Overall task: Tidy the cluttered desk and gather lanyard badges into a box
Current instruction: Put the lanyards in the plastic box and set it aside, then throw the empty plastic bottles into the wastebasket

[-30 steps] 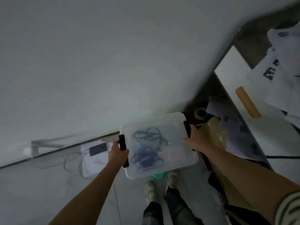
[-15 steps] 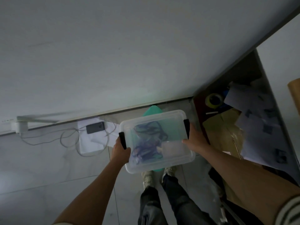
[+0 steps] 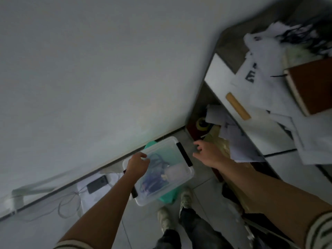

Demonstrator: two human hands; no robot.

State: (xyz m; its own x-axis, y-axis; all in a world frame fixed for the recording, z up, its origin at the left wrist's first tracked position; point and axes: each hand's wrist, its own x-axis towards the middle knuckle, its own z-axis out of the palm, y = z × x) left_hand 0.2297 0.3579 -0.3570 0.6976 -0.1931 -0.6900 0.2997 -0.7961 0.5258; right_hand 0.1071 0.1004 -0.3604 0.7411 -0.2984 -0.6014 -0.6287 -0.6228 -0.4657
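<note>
With left hand [image 3: 137, 166], gripping the left edge of the clear box [image 3: 177, 170]; with right hand [image 3: 206, 151], fingers loose, holding nothing, just beside it. Down by the wall [image 3: 89, 87], over a teal thing [image 3: 167, 196], lanyards [image 3: 154, 180] inside

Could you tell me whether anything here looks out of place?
Yes: loose papers sprawl in a heap over the desk edge, and more papers lie jumbled beneath it beside a tape roll. The clear box looks intact.

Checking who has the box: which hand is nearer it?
Left. The left hand is on top of the box; the right hand is clear of it, beyond its right end.
</note>
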